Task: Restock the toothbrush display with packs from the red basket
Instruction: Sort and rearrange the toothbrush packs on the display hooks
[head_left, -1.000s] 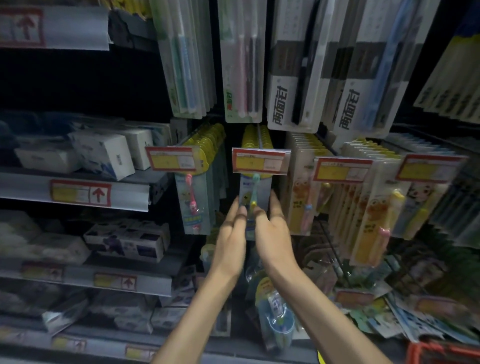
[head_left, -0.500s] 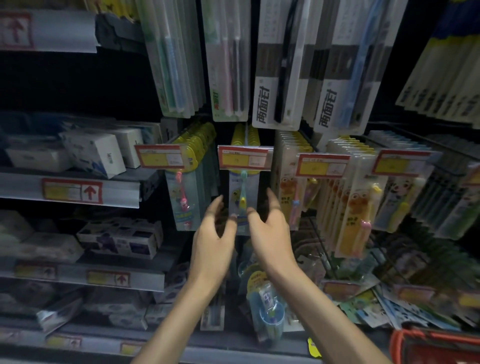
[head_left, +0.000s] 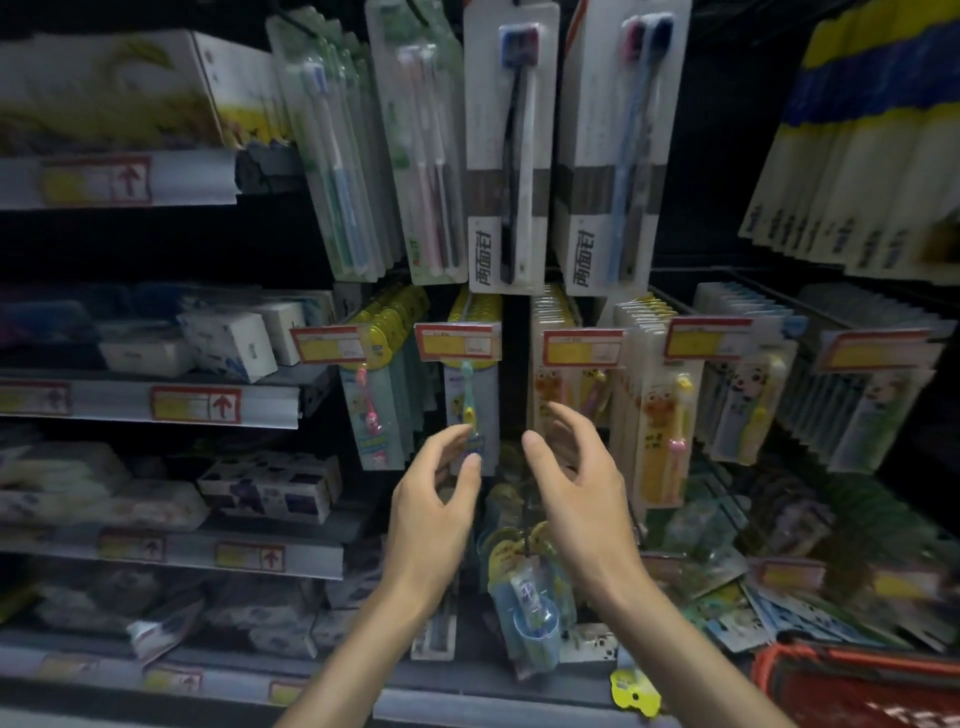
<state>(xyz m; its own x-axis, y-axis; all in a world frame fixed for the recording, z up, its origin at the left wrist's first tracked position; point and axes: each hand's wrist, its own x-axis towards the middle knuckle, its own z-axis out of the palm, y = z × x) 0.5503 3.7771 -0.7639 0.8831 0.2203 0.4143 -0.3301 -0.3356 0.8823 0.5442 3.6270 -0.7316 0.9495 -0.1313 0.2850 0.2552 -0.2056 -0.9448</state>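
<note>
A kids' toothbrush pack (head_left: 470, 402) with a teal and yellow brush hangs at the front of a peg, under a red and yellow price tag (head_left: 458, 341). My left hand (head_left: 434, 512) hovers just below and left of it, fingers loosely spread, index tip and thumb close to the pack's lower edge and holding nothing. My right hand (head_left: 579, 486) is open to the right of the pack, apart from it, in front of the orange cartoon packs (head_left: 558, 400). The red basket (head_left: 857, 686) shows at the bottom right corner; its contents are too blurred to make out.
Rows of hanging toothbrush packs fill the pegs above (head_left: 511, 156) and to the right (head_left: 748, 395). Shelves with small boxes (head_left: 228, 348) run along the left. Loose packs and a blue cup set (head_left: 530, 603) lie piled on the lower shelf beneath my hands.
Both hands have let go of the hanging teal and yellow pack, drawn back and down from it, and spread apart. The camera has tilted so more of the upper packs shows.
</note>
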